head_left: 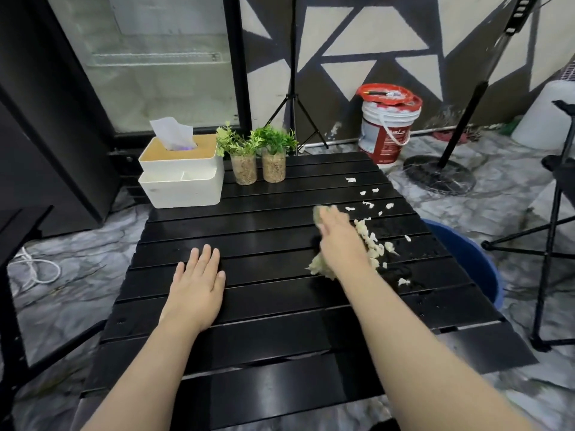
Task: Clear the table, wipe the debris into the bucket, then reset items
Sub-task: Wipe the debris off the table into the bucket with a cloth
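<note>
My right hand (339, 241) presses a pale yellowish cloth (320, 265) onto the black slatted table (264, 306), right of centre. White crumbs of debris (370, 237) lie heaped just right of that hand, and more scattered bits (367, 202) trail toward the far right edge. A blue bucket (473, 259) stands on the floor against the table's right side, partly hidden by it. My left hand (199, 281) rests flat on the table, palm down, holding nothing. The cloth is mostly hidden under my right hand.
A white tissue box (183, 172) with a wooden lid sits at the far left corner, two small potted plants (258, 157) beside it. Beyond the table stand a red-lidded paint pail (387, 126), a tripod (294, 98) and, at right, a folding chair (557, 219).
</note>
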A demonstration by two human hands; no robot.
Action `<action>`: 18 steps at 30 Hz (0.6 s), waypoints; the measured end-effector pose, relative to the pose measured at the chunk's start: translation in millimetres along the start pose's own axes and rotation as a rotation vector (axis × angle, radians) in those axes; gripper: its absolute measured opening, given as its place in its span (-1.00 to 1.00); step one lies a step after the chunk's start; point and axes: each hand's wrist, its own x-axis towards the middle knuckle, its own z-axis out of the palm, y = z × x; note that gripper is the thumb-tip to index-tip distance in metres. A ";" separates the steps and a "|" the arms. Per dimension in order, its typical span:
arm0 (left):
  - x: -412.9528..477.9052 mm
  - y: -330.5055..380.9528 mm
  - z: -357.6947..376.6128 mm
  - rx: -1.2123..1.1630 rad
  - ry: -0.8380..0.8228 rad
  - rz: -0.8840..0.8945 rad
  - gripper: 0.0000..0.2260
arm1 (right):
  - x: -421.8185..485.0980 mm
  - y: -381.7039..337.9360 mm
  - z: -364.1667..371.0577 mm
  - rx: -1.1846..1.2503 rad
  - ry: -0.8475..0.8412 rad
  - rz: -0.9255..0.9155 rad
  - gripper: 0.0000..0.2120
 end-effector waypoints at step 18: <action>2.7 -3.8 -1.1 -0.050 -0.042 -0.034 -0.54 | 19.7 11.9 1.9 0.080 -0.162 -0.083 -0.51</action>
